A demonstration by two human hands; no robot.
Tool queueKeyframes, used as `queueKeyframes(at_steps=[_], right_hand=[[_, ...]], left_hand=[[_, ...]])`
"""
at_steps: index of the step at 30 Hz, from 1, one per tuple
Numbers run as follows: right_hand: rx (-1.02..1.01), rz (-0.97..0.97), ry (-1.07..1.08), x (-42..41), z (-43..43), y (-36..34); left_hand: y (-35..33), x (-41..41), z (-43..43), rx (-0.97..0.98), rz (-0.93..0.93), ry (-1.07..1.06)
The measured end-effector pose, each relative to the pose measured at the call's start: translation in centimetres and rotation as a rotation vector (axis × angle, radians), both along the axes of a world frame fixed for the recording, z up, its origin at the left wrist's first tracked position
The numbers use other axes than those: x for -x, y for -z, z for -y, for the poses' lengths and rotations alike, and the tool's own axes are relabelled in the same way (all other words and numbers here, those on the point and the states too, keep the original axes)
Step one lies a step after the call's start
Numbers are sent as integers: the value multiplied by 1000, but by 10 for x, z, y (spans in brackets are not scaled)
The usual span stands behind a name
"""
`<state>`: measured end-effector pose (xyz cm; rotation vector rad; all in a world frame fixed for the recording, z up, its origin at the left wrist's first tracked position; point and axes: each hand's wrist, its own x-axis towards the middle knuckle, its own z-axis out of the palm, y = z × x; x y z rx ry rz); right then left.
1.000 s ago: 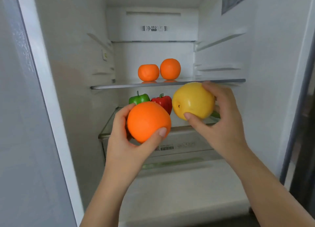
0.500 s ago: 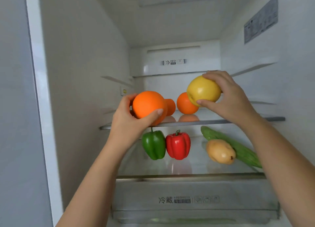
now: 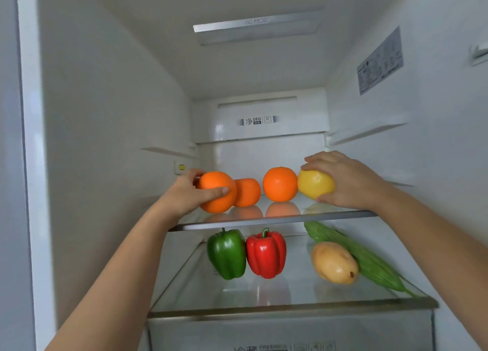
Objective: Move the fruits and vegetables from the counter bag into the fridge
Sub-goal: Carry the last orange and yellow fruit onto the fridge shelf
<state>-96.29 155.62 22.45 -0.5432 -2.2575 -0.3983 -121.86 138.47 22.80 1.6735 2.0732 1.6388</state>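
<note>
Reaching into the open fridge (image 3: 111,139) with both arms. Left hand (image 3: 187,192) wrapping around a big orange (image 3: 217,191) at the left end of the upper glass shelf (image 3: 264,220), thumb pressing across its front, orange sitting low at the glass and touching a smaller orange (image 3: 248,192). Another orange (image 3: 280,184) sitting mid-shelf, just beside a yellow fruit (image 3: 315,184). Right hand (image 3: 348,181) cupping that yellow fruit from above and the side, holding it down at the shelf. Lying on the lower shelf (image 3: 290,304): green pepper (image 3: 227,253), red pepper (image 3: 266,254), potato (image 3: 334,262), long green gourd (image 3: 364,261).
</note>
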Motion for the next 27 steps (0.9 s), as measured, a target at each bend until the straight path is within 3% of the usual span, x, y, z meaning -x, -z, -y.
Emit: queueKeyframes(at_steps=[4,13,21,27], right_hand=[[-8,-2,-52,1,-1,0],[-67,-161,-129,-1,9,1],[391,-198,-181,0,5,4],[471,-175,-195,1,6,5]], left_hand=[[2,5,4,23,157,99],[8,6,1,-32,70,196],[8,5,1,-57,85,193],[9,7,0,-70,127,209]])
